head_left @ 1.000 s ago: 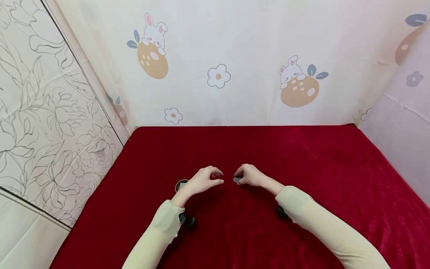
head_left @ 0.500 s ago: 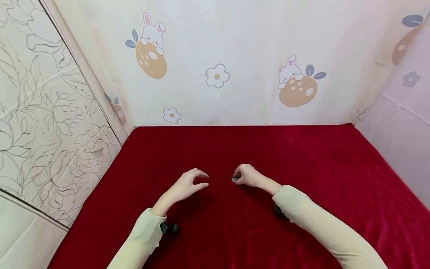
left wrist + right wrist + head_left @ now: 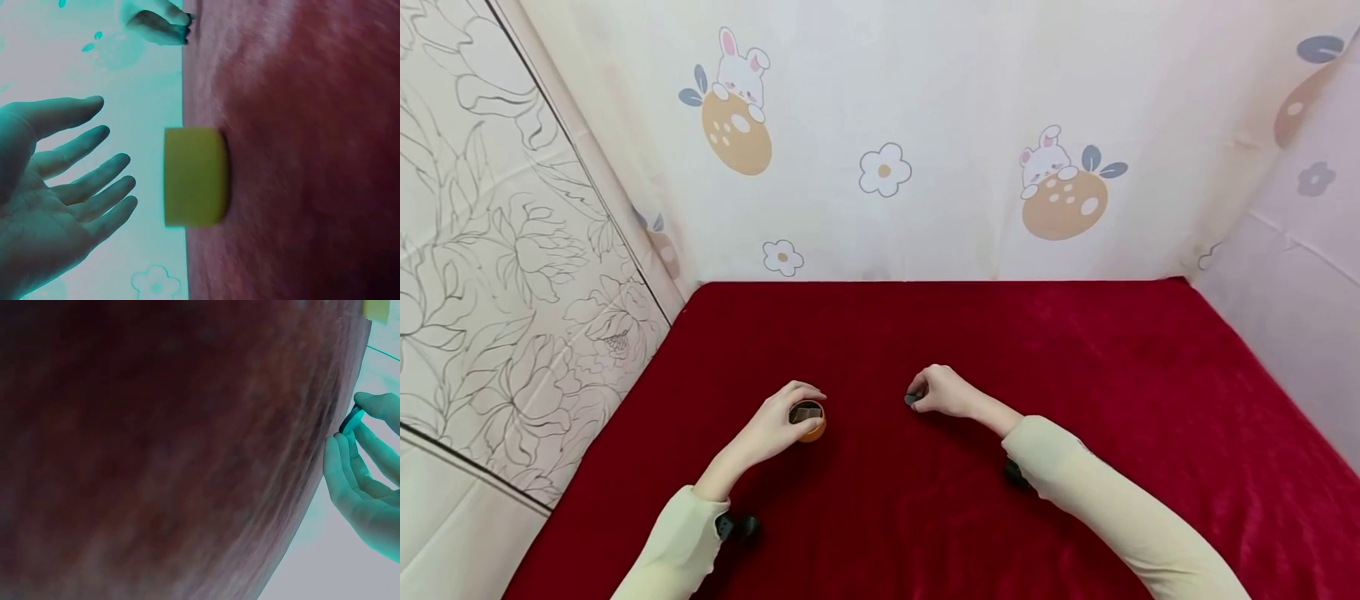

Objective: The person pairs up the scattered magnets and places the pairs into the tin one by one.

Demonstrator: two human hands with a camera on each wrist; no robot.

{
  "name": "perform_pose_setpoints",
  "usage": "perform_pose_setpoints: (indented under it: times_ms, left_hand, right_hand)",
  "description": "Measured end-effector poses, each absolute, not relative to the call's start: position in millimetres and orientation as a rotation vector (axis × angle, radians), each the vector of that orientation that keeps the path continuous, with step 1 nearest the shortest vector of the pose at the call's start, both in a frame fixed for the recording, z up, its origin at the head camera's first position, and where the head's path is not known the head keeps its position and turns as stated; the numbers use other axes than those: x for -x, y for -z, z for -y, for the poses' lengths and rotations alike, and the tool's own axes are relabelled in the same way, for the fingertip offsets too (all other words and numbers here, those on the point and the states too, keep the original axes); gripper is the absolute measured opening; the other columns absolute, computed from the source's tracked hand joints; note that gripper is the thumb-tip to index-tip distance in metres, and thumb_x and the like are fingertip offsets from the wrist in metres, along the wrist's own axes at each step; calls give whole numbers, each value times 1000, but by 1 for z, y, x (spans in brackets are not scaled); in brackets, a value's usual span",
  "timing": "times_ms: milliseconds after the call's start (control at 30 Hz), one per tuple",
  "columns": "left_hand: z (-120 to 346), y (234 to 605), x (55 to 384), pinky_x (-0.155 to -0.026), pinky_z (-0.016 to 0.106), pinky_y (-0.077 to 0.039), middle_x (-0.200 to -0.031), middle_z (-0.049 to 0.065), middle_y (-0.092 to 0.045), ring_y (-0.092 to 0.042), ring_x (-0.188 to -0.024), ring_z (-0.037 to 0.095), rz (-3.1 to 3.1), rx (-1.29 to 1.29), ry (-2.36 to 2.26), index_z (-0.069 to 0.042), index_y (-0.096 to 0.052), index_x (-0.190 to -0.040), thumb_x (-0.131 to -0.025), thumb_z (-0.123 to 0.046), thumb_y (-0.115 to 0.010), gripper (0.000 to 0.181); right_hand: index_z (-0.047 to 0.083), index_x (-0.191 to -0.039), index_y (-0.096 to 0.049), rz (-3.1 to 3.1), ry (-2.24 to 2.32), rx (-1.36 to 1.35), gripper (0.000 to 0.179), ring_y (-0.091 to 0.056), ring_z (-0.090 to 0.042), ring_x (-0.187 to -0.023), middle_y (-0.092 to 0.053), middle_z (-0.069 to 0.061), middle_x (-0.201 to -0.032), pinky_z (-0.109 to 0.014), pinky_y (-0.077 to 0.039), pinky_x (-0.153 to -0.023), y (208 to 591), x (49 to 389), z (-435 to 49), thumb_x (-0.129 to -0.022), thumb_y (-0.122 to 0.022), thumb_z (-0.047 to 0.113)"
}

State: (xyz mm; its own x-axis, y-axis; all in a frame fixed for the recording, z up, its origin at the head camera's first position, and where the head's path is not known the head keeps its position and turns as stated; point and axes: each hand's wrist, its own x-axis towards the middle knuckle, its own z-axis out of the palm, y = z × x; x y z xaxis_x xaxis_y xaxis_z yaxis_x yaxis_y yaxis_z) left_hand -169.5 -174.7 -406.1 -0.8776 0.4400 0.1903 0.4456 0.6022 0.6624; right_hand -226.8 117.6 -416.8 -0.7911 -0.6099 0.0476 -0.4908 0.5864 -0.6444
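A small orange cup [image 3: 810, 422] stands on the red cloth [image 3: 1075, 375] left of centre; in the left wrist view the cup [image 3: 194, 176] looks yellow. My left hand [image 3: 771, 425] reaches over the cup from the near side. The left wrist view shows the left hand [image 3: 62, 187] with fingers spread and straight, a gap between them and the cup. My right hand [image 3: 943, 392] rests on the cloth to the right and pinches a small dark disc [image 3: 913, 399] at its fingertips. The disc [image 3: 350, 419] stands on edge between the right hand's [image 3: 369, 481] thumb and finger.
The red cloth covers the whole table up to pale cloth walls printed with rabbits [image 3: 1063, 179] at the back and right. A floral panel [image 3: 512, 250] closes the left side. Black wrist mounts [image 3: 735, 527] sit under both cream sleeves.
My left hand has drawn away from the right hand, leftward and nearer to me, and now hovers at the orange cup. The right hand has edged slightly left, still pinching the disc.
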Motion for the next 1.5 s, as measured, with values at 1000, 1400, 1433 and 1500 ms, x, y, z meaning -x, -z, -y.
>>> perform_pose_setpoints:
  times_ms: [1000, 1400, 1433, 1500]
  left_hand:
    - [201, 427, 169, -88, 41, -41, -121, 16, -46, -50, -108, 32, 2957, 687, 1178, 3, -42, -127, -82, -13, -63, 52]
    - [202, 431, 172, -86, 39, -43, -120, 18, -48, -51, -108, 31, 2966, 635, 1354, 6, -42, -126, -82, -9, -62, 51]
    - [203, 432, 173, -86, 39, -44, -120, 19, -48, -51, -108, 32, 2957, 631, 1384, 7, -43, -126, -82, -9, -62, 51]
    - [203, 431, 173, -85, 38, -44, -119, 20, -48, -52, -107, 32, 2944, 620, 1435, 7, -43, -125, -81, -8, -63, 50]
  right_hand:
    - [1, -90, -68, -2489, 1192, 939, 15, -58, -8, -70, -65, -5, -86, -17, -46, -61, 407, 212, -46, -75, -65, 5]
    - [1, -92, -68, -2489, 1212, 949, 17, -60, -10, -73, -65, -6, -87, -16, -46, -62, 404, 207, -20, -76, -66, 6]
    - [1, -92, -68, -2492, 1214, 953, 17, -60, -11, -73, -65, -7, -87, -16, -46, -62, 404, 206, -17, -75, -67, 6]
    - [0, -91, -68, -2492, 1224, 962, 17, -60, -12, -72, -65, -7, -86, -16, -46, -62, 403, 205, -13, -75, -67, 5]
